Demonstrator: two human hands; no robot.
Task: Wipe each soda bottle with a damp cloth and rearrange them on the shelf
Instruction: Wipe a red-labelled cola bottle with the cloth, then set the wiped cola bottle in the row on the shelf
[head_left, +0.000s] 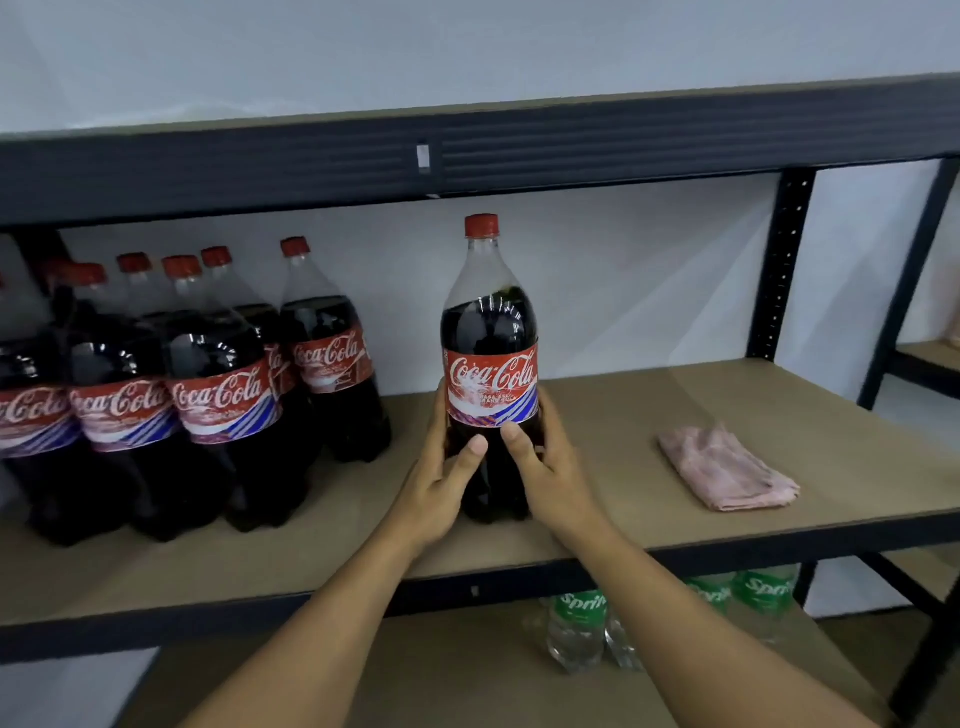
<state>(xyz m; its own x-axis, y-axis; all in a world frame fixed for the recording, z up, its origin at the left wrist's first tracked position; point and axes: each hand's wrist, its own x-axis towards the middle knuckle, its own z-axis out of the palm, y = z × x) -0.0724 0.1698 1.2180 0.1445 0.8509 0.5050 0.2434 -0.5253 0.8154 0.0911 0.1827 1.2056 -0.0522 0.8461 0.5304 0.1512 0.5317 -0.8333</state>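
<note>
Bottle group (218, 395): upright, left on shelf (649, 395). Left hand (441, 483): clasps single bottle (491, 332) low; it stands mid-shelf, long axis vertical, cap up, label forward. Right hand (550, 467): clasps opposite side. Cloth (727, 470): folded, right, apart.

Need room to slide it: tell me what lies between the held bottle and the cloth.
Head view: beyond the right hand, only bare shelf board between held bottle and pink cloth.

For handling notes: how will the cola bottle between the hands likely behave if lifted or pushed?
The cola bottle looks nearly full, so probably heavy. Tall and narrow, it may tip if pushed high. Glossy plastic could slip.
</note>
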